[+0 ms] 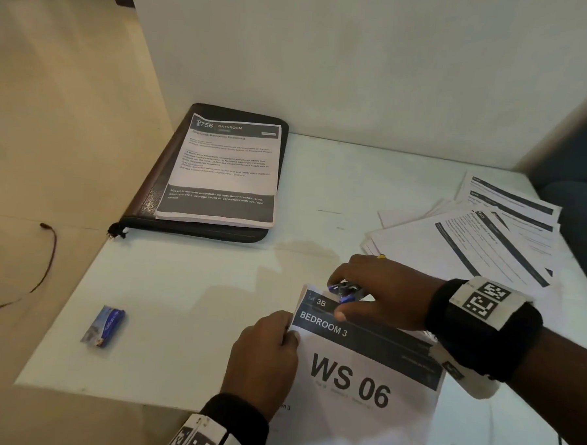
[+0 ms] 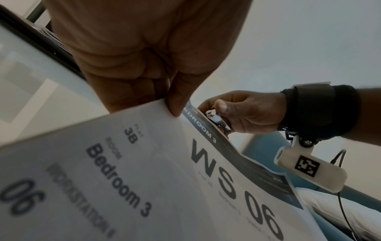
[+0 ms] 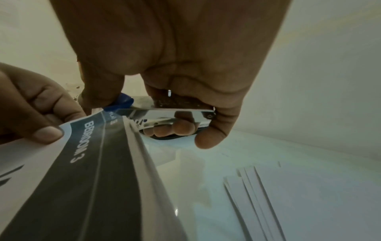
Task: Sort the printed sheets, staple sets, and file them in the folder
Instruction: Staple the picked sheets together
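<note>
A set of printed sheets [image 1: 362, 372] headed "BEDROOM 3 / WS 06" lies at the table's front edge. My left hand [image 1: 265, 353] pinches its left edge near the top corner, thumb [image 2: 175, 101] on the page. My right hand [image 1: 383, 291] grips a small blue and chrome stapler [image 1: 344, 289] set over the top left corner of the sheets [image 3: 92, 163]. The stapler [image 3: 169, 112] sits between fingers and thumb, its mouth at the paper edge. A dark zip folder [image 1: 150, 194] lies at the back left with a "BATHROOM" set [image 1: 223, 171] on top.
Loose printed sheets [image 1: 481, 239] are fanned out at the right of the white table [image 1: 187, 278]. A small blue staple box [image 1: 104, 326] lies near the front left edge. White walls close the back and right side. A brown cord [image 1: 47, 260] lies on the floor.
</note>
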`<state>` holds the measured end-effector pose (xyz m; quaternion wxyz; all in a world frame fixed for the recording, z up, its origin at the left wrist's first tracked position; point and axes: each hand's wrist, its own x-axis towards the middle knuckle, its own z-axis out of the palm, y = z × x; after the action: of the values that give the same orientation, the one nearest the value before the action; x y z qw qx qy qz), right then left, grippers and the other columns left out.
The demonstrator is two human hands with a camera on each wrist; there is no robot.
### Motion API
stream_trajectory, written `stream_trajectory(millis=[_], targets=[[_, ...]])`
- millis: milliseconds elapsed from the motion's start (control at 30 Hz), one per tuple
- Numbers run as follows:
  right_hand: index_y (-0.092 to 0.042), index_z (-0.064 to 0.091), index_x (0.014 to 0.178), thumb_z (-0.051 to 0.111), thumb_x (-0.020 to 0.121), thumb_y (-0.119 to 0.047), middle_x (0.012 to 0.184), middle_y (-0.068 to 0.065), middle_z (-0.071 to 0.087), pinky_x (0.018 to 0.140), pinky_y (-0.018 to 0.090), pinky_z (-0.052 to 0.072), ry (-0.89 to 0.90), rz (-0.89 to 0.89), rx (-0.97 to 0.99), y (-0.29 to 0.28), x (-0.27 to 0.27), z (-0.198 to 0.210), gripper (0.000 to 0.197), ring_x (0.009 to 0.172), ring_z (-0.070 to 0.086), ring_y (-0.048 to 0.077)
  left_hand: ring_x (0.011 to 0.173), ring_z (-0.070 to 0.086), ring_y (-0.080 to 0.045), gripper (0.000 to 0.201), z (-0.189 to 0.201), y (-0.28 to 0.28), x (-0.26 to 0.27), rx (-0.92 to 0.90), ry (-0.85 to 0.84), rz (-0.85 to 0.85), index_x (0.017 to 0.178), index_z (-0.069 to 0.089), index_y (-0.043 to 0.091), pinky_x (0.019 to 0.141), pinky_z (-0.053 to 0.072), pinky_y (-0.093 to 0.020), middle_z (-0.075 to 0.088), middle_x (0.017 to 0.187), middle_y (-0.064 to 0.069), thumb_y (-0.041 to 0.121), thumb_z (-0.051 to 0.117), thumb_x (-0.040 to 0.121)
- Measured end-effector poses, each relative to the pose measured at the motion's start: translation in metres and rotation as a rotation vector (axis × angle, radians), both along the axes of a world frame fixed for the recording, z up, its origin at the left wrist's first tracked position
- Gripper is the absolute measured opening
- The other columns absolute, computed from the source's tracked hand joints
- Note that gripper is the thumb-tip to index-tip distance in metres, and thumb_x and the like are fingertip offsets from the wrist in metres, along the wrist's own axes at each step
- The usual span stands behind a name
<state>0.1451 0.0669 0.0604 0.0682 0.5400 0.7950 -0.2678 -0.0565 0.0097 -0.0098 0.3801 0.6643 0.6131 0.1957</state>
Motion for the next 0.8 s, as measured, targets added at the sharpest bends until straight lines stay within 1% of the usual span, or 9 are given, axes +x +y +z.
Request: stream_trajectory(millis=[67, 167, 267, 333, 467, 600, 667, 700, 800], targets=[[-0.031, 0.054, 0.126, 0.061, 0.086, -0.051, 0.112, -0.011, 0.053, 0.091, 0.026, 0.046, -0.009, 0.001, 0.011, 0.000, 0.002, 0.003, 0.046, 0.105, 0.053, 0.008, 0.075, 0.058, -0.007, 0.013, 0.001, 0.000, 0.000, 0.003, 0.004, 0.002, 0.089, 0.052, 0.027, 0.059, 0.042, -0.011, 0.065, 0.091, 0.010, 0.027, 0.043, 0.099], [-0.032, 0.052, 0.129, 0.059, 0.085, -0.058, 0.119, -0.009, 0.054, 0.092, 0.028, 0.047, -0.104, 0.043, 0.024, -0.001, 0.002, 0.005, 0.052, 0.106, 0.053, 0.009, 0.076, 0.060, -0.007, 0.014, 0.001, 0.000, 0.000, 0.007, 0.008, -0.010, 0.089, 0.052, 0.027, 0.064, 0.048, -0.014, 0.066, 0.091, 0.010, 0.029, 0.042, 0.099], [-0.029, 0.051, 0.129, 0.057, 0.085, -0.061, 0.121, -0.008, 0.054, 0.091, 0.027, 0.045, -0.199, 0.066, -0.011, -0.002, 0.000, 0.003, 0.055, 0.106, 0.053, 0.011, 0.073, 0.059, -0.005, 0.015, 0.003, -0.001, 0.000, 0.015, 0.002, -0.017, 0.087, 0.051, 0.028, 0.065, 0.049, -0.015, 0.065, 0.088, 0.012, 0.029, 0.041, 0.099], [-0.026, 0.053, 0.125, 0.057, 0.085, -0.060, 0.117, -0.006, 0.056, 0.086, 0.024, 0.043, -0.212, 0.074, -0.034, -0.001, -0.002, 0.002, 0.052, 0.102, 0.054, 0.012, 0.072, 0.058, -0.005, 0.016, 0.004, -0.001, 0.000, 0.028, -0.001, -0.024, 0.085, 0.051, 0.028, 0.064, 0.049, -0.016, 0.064, 0.085, 0.012, 0.029, 0.042, 0.099], [-0.022, 0.056, 0.104, 0.061, 0.084, -0.056, 0.101, -0.001, 0.058, 0.073, 0.023, 0.038, -0.139, 0.083, -0.081, 0.002, -0.009, 0.002, 0.040, 0.089, 0.052, 0.016, 0.071, 0.059, -0.006, 0.016, 0.005, -0.001, 0.001, 0.032, -0.020, -0.018, 0.086, 0.053, 0.027, 0.062, 0.049, -0.017, 0.063, 0.082, 0.010, 0.028, 0.043, 0.098], [-0.020, 0.053, 0.092, 0.066, 0.085, -0.044, 0.090, -0.001, 0.057, 0.072, 0.024, 0.040, 0.013, 0.046, -0.108, 0.004, -0.016, 0.006, 0.029, 0.083, 0.052, 0.016, 0.066, 0.058, -0.005, 0.019, 0.007, 0.000, 0.001, -0.016, -0.069, -0.007, 0.083, 0.051, 0.027, 0.050, 0.041, -0.008, 0.059, 0.076, 0.013, 0.031, 0.043, 0.099], [-0.027, 0.051, 0.084, 0.068, 0.085, -0.040, 0.081, -0.009, 0.054, 0.070, 0.023, 0.041, 0.062, 0.034, -0.125, 0.004, -0.017, 0.006, 0.022, 0.077, 0.051, 0.010, 0.064, 0.057, -0.005, 0.019, 0.009, 0.001, 0.001, -0.026, -0.090, 0.003, 0.083, 0.053, 0.024, 0.047, 0.039, -0.006, 0.058, 0.075, 0.013, 0.029, 0.044, 0.099], [-0.033, 0.047, 0.080, 0.069, 0.085, -0.039, 0.078, -0.012, 0.053, 0.070, 0.022, 0.039, 0.076, 0.028, -0.132, 0.005, -0.018, 0.006, 0.023, 0.076, 0.051, 0.007, 0.064, 0.057, -0.005, 0.019, 0.009, 0.001, 0.001, -0.027, -0.101, 0.005, 0.083, 0.053, 0.023, 0.048, 0.039, -0.006, 0.058, 0.074, 0.013, 0.027, 0.044, 0.099], [-0.036, 0.044, 0.079, 0.068, 0.085, -0.039, 0.079, -0.011, 0.054, 0.071, 0.021, 0.039, 0.116, 0.020, -0.125, 0.005, -0.020, 0.005, 0.025, 0.078, 0.053, 0.008, 0.063, 0.056, -0.005, 0.019, 0.010, 0.001, 0.001, -0.035, -0.101, 0.009, 0.082, 0.053, 0.023, 0.047, 0.039, -0.006, 0.057, 0.074, 0.012, 0.028, 0.044, 0.099]])
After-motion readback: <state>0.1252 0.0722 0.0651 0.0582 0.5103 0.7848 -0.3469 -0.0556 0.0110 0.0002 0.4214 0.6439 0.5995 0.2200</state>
